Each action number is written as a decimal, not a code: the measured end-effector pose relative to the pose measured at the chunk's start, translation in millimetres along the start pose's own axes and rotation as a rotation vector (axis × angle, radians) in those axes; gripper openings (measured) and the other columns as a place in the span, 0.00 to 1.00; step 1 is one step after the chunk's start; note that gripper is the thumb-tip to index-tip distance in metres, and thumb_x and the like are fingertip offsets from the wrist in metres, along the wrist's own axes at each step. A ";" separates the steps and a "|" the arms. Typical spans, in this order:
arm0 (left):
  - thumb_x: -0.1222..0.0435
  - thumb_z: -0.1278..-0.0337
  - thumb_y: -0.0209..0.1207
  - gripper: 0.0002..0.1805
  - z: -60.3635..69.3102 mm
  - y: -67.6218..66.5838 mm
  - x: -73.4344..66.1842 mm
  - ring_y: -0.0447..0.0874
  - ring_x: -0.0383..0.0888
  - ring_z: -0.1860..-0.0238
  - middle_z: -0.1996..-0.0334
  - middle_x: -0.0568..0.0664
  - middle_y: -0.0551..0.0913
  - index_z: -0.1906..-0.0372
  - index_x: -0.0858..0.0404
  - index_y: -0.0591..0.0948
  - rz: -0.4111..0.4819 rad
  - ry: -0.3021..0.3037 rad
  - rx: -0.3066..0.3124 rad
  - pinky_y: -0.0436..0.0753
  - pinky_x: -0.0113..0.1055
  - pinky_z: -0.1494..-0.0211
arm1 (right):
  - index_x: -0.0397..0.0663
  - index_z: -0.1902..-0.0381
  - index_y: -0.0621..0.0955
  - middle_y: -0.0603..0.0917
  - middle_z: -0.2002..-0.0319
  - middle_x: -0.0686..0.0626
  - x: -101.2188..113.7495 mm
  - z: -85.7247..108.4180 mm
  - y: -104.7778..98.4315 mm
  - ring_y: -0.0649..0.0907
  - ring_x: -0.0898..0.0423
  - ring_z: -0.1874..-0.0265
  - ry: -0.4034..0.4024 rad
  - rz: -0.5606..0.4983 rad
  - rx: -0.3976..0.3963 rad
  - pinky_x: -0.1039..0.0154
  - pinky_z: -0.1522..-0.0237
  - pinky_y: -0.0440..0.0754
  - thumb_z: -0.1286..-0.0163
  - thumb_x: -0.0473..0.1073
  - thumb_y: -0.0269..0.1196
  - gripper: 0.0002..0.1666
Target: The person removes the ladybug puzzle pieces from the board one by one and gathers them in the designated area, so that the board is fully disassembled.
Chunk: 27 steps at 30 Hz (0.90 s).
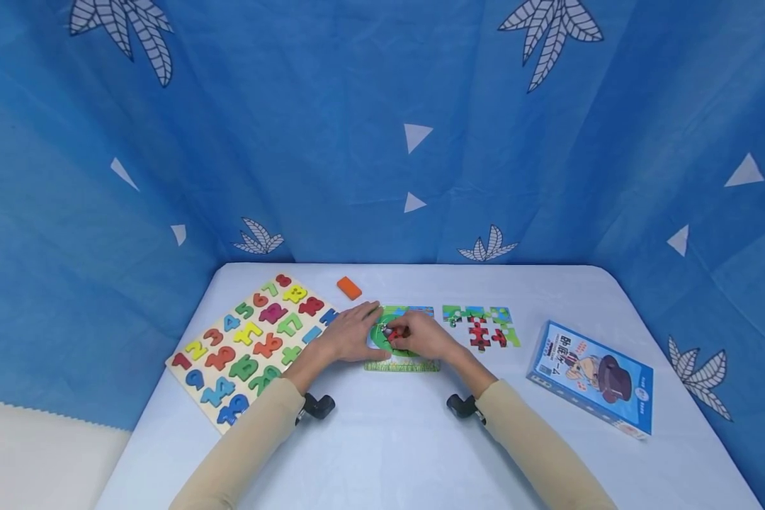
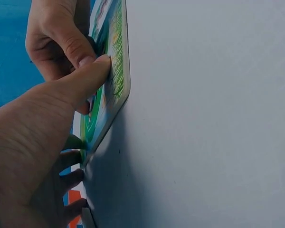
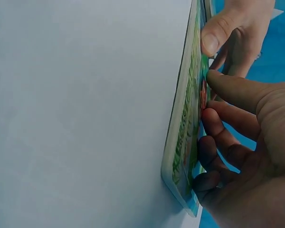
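Near the back edge of the worktop (image 1: 382, 453), the spread left hand (image 1: 352, 333) steadies the puzzle board (image 1: 403, 366); the right hand (image 1: 428, 337) pinches a red piece (image 3: 204, 95), best pressed flat.

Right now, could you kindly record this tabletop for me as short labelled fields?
Left hand: at the left side of the puzzle board
Right hand: pinching a red piece at the puzzle board
Other pieces: grouped right of the puzzle board
Number board: left of both hands
Orange block: beyond the left hand
Blue box: lying at right
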<state>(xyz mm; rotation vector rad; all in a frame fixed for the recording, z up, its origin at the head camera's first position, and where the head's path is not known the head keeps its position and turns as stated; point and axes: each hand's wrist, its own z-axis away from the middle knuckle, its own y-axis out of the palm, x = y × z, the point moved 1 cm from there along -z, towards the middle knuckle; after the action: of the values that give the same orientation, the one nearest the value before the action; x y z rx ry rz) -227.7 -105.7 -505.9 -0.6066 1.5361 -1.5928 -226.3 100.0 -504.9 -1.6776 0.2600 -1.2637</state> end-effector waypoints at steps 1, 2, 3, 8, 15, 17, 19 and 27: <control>0.28 0.46 0.57 0.57 0.2 -0.2 -0.4 0.49 0.52 0.20 0.20 0.52 0.52 0.20 0.59 0.56 0.002 -0.001 0.000 0.59 0.54 0.23 | 0.45 0.44 0.85 0.81 0.70 0.57 0.4 0.1 0.0 0.75 0.58 0.67 0.005 -0.001 -0.001 0.61 0.64 0.75 0.34 0.41 0.70 0.20; 0.29 0.46 0.57 0.57 0.4 -0.4 -0.7 0.49 0.52 0.20 0.19 0.52 0.52 0.20 0.59 0.56 0.003 -0.001 0.001 0.58 0.54 0.23 | 0.45 0.44 0.85 0.81 0.70 0.57 0.7 0.2 0.0 0.76 0.58 0.67 0.010 -0.003 -0.001 0.60 0.64 0.75 0.34 0.41 0.70 0.20; 0.28 0.46 0.56 0.57 0.5 -0.6 -0.9 0.49 0.51 0.20 0.19 0.52 0.51 0.20 0.59 0.56 0.000 -0.004 0.005 0.58 0.54 0.23 | 0.45 0.44 0.85 0.81 0.70 0.57 0.9 0.3 0.0 0.76 0.58 0.67 0.013 -0.001 -0.002 0.60 0.63 0.75 0.34 0.41 0.70 0.20; 0.29 0.46 0.57 0.57 0.9 -1.8 -1.8 0.49 0.51 0.20 0.20 0.52 0.52 0.20 0.59 0.56 -0.003 -0.002 0.006 0.56 0.53 0.22 | 0.45 0.45 0.85 0.81 0.70 0.57 2.0 0.8 0.1 0.76 0.59 0.67 0.022 0.003 -0.010 0.61 0.62 0.75 0.34 0.42 0.70 0.19; 0.28 0.46 0.57 0.58 0.6 -2.3 -1.8 0.50 0.52 0.20 0.20 0.53 0.52 0.20 0.59 0.56 -0.004 0.002 0.009 0.56 0.52 0.22 | 0.44 0.45 0.84 0.81 0.67 0.56 1.6 1.8 1.6 0.78 0.60 0.67 0.056 -0.064 -0.015 0.62 0.61 0.79 0.32 0.41 0.68 0.18; 0.28 0.46 0.57 0.58 0.9 -2.5 -1.8 0.49 0.52 0.20 0.20 0.53 0.52 0.20 0.59 0.56 -0.002 0.003 0.010 0.56 0.52 0.22 | 0.44 0.45 0.83 0.80 0.66 0.56 1.2 1.8 1.8 0.78 0.60 0.67 0.063 -0.082 -0.022 0.62 0.61 0.78 0.31 0.41 0.68 0.18; 0.28 0.47 0.57 0.58 1.0 -2.5 -1.6 0.49 0.51 0.20 0.20 0.52 0.53 0.20 0.59 0.56 0.000 0.003 0.010 0.56 0.52 0.22 | 0.46 0.45 0.83 0.81 0.66 0.56 1.0 1.9 1.8 0.79 0.60 0.67 0.069 -0.097 -0.029 0.62 0.61 0.79 0.31 0.41 0.68 0.17; 0.28 0.48 0.58 0.58 -0.1 -2.1 -1.5 0.50 0.50 0.20 0.20 0.51 0.53 0.20 0.58 0.57 -0.011 -0.008 0.005 0.57 0.50 0.22 | 0.51 0.50 0.82 0.83 0.66 0.57 0.2 1.8 3.5 0.82 0.62 0.69 0.095 -0.147 -0.052 0.62 0.62 0.81 0.30 0.42 0.67 0.11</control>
<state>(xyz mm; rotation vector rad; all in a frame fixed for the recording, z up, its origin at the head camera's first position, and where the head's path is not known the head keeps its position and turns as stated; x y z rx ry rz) -227.5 -104.6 -503.6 -0.6195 1.5249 -1.6000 -223.4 99.1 -507.6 -1.7085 0.2312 -1.4593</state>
